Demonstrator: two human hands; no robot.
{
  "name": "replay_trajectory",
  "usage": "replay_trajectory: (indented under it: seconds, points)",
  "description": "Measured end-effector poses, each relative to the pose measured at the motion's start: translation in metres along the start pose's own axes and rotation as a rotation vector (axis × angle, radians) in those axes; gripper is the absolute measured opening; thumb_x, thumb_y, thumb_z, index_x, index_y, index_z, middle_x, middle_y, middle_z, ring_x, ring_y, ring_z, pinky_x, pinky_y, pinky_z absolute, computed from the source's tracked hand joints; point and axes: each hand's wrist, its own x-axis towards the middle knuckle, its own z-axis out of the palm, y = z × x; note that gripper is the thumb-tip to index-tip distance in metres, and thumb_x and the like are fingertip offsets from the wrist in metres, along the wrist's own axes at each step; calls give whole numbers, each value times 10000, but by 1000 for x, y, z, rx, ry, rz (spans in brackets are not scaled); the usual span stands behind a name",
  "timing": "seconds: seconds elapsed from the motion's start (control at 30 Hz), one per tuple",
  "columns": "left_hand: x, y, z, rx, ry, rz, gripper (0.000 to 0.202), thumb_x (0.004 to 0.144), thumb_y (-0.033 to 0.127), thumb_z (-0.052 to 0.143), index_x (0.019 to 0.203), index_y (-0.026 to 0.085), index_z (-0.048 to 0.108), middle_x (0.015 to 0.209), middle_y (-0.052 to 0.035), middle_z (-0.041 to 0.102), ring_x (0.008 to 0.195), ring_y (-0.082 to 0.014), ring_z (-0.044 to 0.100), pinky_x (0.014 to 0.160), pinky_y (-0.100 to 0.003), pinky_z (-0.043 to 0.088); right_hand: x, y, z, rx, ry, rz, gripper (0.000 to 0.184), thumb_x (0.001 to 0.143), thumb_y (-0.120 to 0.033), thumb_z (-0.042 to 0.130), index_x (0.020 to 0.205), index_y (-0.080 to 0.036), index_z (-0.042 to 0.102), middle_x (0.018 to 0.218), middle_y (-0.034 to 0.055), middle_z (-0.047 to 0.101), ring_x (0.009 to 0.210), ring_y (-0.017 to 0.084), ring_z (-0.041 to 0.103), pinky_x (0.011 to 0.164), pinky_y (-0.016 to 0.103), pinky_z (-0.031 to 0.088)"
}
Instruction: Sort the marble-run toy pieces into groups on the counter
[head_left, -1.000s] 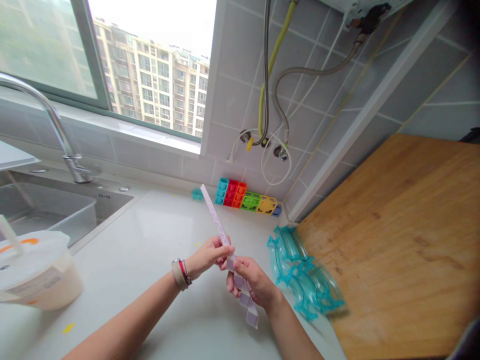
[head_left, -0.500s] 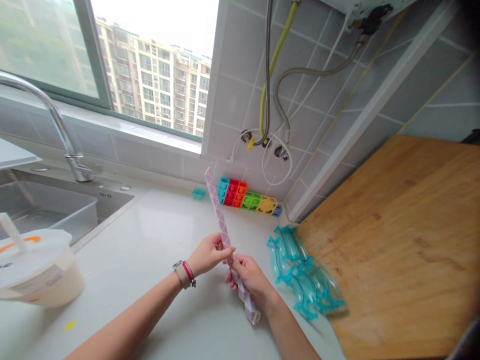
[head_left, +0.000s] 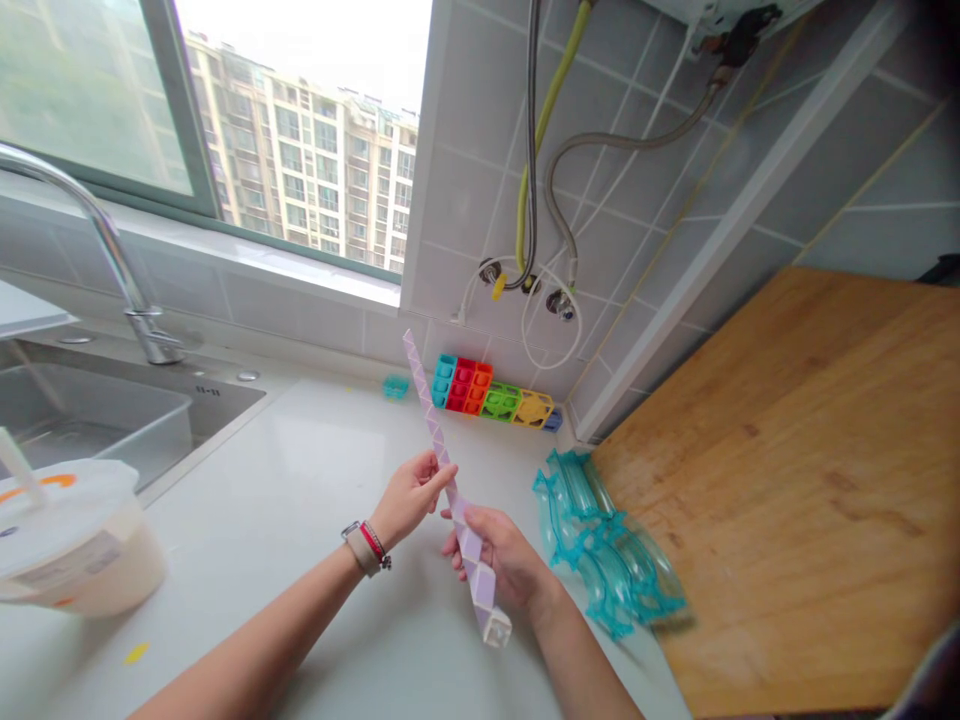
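Note:
A long lilac and white twisty snake puzzle (head_left: pixel 470 545) slants over the counter. Its thin far end reaches toward the wall, while the near end shows a pale square face. My left hand (head_left: pixel 414 492), with a watch and a red bracelet on the wrist, pinches it near the middle, thumb on top. Just below, my right hand (head_left: pixel 504 552) has its fingers wrapped round the near half, where the segments are turned at angles. Parts of the fingers are hidden behind the puzzle.
A row of coloured plastic blocks (head_left: pixel 480 390) and a small teal piece (head_left: pixel 395 387) lie by the wall. Teal clear plastic tubes (head_left: pixel 600 540) lie on the right against a wooden board (head_left: pixel 810 480). A white tub (head_left: pixel 82 560) stands left, near the sink (head_left: pixel 225 400) and faucet (head_left: pixel 154 335).
My left hand has slid slightly up and left along the puzzle. The near half has turned in my right hand, now showing broader lilac faces and its square end.

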Motion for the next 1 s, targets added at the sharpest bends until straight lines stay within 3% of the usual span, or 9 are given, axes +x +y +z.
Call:
replay_trajectory:
  seconds: [0.17, 0.33, 0.5, 0.8, 1.0]
  points:
    - [1, -8, 0, -21, -47, -25, 407, 860, 585, 647, 860, 186, 567, 561, 58, 548, 448, -98, 487, 467, -215, 379, 2, 2, -2, 33, -8, -69, 498, 851, -523, 695, 1124, -108, 669, 698, 32, 679, 511, 120, 571, 516, 240, 462]
    - [-1, -21, 2, 146, -248, -75, 601, 905, 666, 517, 552, 180, 523, 474, 14, 493, 439, -111, 464, 485, -246, 363, 2, -1, 0, -28, -67, -126, 400, 867, -464, 667, 1029, -100, 693, 592, -8, 601, 437, 92, 472, 454, 220, 410]
    - [-3, -26, 0, 112, -264, -22, 644, 907, 694, 486, 523, 179, 533, 460, 11, 474, 456, -112, 443, 513, -252, 355, -2, -4, 1, -5, -141, -95, 352, 881, -439, 644, 1019, -117, 673, 592, -13, 587, 431, 90, 478, 446, 211, 413]
    - [-5, -17, 3, 90, -258, -7, 692, 857, 771, 473, 503, 178, 496, 463, 13, 474, 457, -101, 434, 499, -243, 330, -3, -2, 0, 9, -202, -89, 314, 884, -426, 644, 1024, -145, 660, 598, -28, 551, 447, 90, 448, 451, 207, 408]
    - [-5, -12, 6, 41, -227, -80, 749, 853, 803, 414, 415, 197, 434, 395, -1, 456, 418, -104, 451, 497, -253, 349, -4, -5, 7, -58, -177, -199, 382, 828, -435, 726, 1076, -145, 696, 856, 33, 609, 552, 76, 449, 488, 197, 345]
